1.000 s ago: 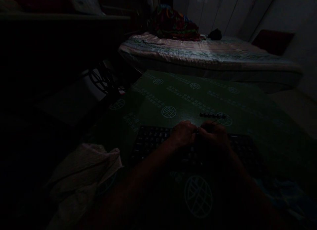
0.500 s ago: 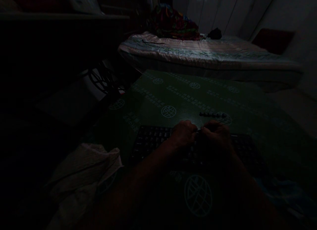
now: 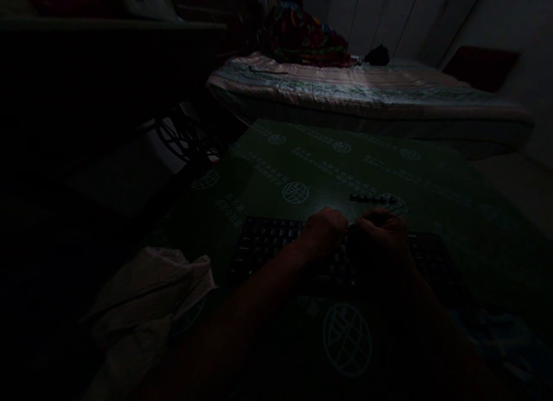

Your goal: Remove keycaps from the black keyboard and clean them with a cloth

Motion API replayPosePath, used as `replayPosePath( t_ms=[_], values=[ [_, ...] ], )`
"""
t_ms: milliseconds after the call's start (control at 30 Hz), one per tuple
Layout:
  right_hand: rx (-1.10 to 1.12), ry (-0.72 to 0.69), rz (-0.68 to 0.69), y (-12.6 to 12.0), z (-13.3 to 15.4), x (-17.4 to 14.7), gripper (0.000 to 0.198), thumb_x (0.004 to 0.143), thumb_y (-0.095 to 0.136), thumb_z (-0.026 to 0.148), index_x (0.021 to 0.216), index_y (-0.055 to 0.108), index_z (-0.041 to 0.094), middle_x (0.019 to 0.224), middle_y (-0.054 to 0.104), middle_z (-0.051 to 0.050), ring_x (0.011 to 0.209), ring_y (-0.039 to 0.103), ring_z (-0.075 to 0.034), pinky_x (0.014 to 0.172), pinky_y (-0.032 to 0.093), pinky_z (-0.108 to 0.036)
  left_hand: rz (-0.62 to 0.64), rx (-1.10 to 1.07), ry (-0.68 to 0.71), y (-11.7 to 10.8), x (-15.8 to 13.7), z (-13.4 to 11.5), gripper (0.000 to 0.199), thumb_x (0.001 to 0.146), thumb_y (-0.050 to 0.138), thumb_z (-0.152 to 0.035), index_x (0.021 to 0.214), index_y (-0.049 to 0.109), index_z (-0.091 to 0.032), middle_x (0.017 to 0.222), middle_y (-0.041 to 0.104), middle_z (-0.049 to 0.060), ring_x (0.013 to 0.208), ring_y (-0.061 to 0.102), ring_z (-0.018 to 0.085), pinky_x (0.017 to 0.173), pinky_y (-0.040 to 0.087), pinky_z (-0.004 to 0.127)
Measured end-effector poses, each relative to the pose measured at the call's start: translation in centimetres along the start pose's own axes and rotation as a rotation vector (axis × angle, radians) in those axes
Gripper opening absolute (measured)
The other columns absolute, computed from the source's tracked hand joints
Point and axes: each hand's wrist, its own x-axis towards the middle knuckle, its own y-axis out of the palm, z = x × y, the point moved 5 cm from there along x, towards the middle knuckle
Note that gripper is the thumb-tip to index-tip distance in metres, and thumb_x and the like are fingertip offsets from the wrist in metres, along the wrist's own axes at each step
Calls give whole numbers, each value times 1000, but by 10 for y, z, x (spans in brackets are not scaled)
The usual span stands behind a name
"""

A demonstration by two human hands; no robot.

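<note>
From my head-worn view, the room is very dark. My left hand (image 3: 326, 231) is curled, its fingers bent inward over the far part of a black keyboard (image 3: 270, 237). My right hand (image 3: 384, 231) is just beside it on the right, thumb and fingers drawn close together, the fingertips of both nearly meeting. Whether either one pinches anything I cannot tell; that spot is too dim.

The keyboard lies across the green table (image 3: 263, 173), printed with pale globes and lettering, and shows to the left and right of my wrists. Just beyond my right hand, a row of small dark pieces (image 3: 372, 199) lies on the table. A pale, crumpled cloth (image 3: 151, 297) is at the near left, a bluish cloth (image 3: 503, 335) at the near right. On the far side is a bed (image 3: 371, 93) bearing a heaped, patterned blanket (image 3: 305, 41).
</note>
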Motion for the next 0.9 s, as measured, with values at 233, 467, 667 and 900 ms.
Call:
replayPosePath(
  t_ms=[233, 467, 667, 900],
  values=[
    [76, -14, -68, -7, 5, 3, 16, 59, 65, 30, 54, 54, 19, 48, 51, 3, 45, 49, -12, 41, 37, -22, -69, -18, 2, -3, -1, 0, 20, 89, 41, -22, 94, 56, -11, 98, 60, 11, 92, 53, 21, 83, 44, 32],
    [152, -9, -114, -12, 6, 4, 17, 60, 67, 33, 57, 58, 18, 51, 59, 1, 48, 56, -14, 44, 41, -23, -141, -73, -100, -21, -8, 10, 17, 89, 41, -22, 93, 55, -15, 92, 62, 8, 90, 57, 18, 80, 45, 29],
    [252, 45, -88, -9, -2, 8, 21, 56, 70, 35, 58, 59, 17, 49, 59, 0, 45, 55, -14, 41, 41, -22, -21, -13, -140, -45, 1, 20, 17, 88, 43, -21, 92, 58, -13, 95, 64, 10, 89, 60, 19, 77, 46, 29],
    [257, 62, -22, -6, -3, 9, 22, 57, 69, 36, 56, 59, 17, 47, 56, 2, 43, 52, -13, 40, 38, -22, 154, 144, -84, -30, 51, 41, 22, 85, 44, -21, 96, 62, -15, 97, 66, 10, 88, 61, 19, 71, 46, 27]
  ],
)
